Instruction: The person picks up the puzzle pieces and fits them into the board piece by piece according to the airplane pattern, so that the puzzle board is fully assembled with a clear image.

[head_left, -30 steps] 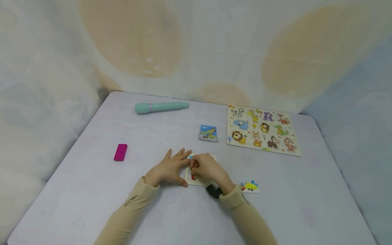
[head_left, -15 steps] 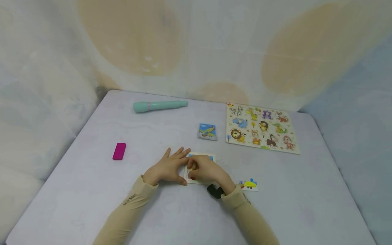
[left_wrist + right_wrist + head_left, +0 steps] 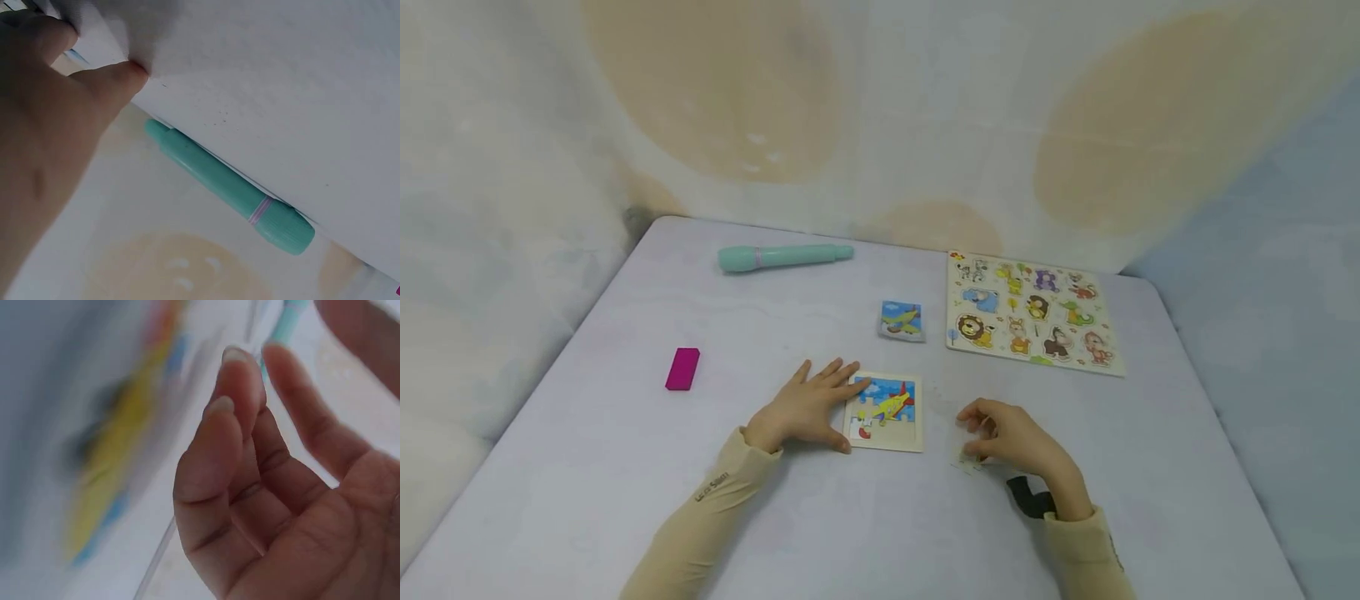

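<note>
A small square jigsaw tray (image 3: 919,421) lies in the middle of the table in the head view. Pieces with a yellow airplane on blue sky fill much of it, and bare board shows at its lower right. My left hand (image 3: 811,408) lies with fingers spread, index finger and thumb at the tray's left side. Right of the tray, my right hand (image 3: 1018,442) is over the table with fingers loosely bent and nothing in them. Pale loose pieces (image 3: 967,462) lie just below its fingertips. The right wrist view shows a blurred yellow shape (image 3: 112,462) beside the fingers.
Behind the tray sits a small airplane picture block (image 3: 901,321). An animal puzzle board (image 3: 1033,312) lies at the back right, a mint-green tube with a flared end (image 3: 785,257) at the back left. A magenta block (image 3: 682,369) is on the left.
My right hand has left the tray and moved right, uncovering the airplane picture. It now covers the spot where a yellow piece lay. My left hand stays beside the tray.
</note>
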Demonstrator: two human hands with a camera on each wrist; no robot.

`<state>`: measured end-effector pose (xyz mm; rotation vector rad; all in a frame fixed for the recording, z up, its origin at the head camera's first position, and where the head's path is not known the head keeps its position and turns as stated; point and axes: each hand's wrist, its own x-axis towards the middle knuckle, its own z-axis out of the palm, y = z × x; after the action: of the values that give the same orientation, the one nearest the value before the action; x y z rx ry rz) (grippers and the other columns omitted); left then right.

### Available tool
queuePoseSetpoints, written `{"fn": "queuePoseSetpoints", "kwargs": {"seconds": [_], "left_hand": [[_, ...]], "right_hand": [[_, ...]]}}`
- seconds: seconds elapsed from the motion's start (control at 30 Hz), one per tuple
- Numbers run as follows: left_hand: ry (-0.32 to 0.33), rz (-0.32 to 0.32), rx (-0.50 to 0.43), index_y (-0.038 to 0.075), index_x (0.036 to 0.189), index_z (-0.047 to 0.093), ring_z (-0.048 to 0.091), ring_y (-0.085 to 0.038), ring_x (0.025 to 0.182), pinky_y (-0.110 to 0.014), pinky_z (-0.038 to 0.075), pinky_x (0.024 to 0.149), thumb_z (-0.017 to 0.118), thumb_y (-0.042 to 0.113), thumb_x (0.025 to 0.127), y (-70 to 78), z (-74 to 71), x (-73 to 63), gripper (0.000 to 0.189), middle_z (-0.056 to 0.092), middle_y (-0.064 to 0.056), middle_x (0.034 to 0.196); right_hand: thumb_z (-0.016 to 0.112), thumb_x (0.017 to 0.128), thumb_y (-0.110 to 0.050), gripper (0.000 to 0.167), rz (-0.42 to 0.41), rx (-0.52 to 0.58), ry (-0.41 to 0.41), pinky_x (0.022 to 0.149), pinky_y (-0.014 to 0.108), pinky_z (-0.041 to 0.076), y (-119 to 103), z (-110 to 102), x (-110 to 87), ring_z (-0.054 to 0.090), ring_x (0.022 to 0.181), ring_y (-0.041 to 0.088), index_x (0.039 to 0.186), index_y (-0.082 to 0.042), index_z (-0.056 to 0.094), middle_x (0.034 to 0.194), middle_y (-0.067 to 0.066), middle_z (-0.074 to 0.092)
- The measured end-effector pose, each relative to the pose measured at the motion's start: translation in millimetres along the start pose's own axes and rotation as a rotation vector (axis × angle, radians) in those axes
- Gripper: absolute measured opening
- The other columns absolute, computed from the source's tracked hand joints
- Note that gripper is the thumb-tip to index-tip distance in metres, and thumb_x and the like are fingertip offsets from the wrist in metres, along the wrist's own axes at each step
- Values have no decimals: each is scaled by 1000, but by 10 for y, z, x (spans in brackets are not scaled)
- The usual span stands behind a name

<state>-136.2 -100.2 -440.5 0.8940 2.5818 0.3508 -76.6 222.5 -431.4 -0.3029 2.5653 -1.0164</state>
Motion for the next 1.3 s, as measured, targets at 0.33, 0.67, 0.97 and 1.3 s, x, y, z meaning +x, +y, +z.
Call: {"fn": "queuePoseSetpoints", "kwargs": {"seconds": [0.33,0.67,0.97,1.3], "left_hand": [[-11,-6,-10,25,153,29,7,-28,153,-63,2,118,83,49,68,6,4,-1,103,11,-1,165],[-11,-2,-13,24,154,28,6,-29,153,-64,0,117,82,49,70,12,-12,-8,103,11,-2,165],[-16,8,-31,24,154,28,7,-30,152,-65,1,117,81,50,70,12,18,10,103,12,-3,165],[-6,10,-55,21,152,32,7,-30,152,-64,0,117,82,48,70,10,-26,-27,100,13,-3,164]], "right_hand": [[76,79,-8,12,-77,-120,36,62,21,44,70,128,-126,48,71,8,86,-10,67,86,-1,57],[65,92,-13,16,-97,-1,105,52,21,47,-93,76,142,53,62,8,104,-10,75,93,4,71],[63,94,-20,19,-209,134,9,63,23,51,-495,267,606,66,70,16,104,-7,73,84,5,74],[67,90,-14,9,-159,115,9,61,20,51,-781,525,851,66,67,8,91,-6,72,80,4,73]]}}
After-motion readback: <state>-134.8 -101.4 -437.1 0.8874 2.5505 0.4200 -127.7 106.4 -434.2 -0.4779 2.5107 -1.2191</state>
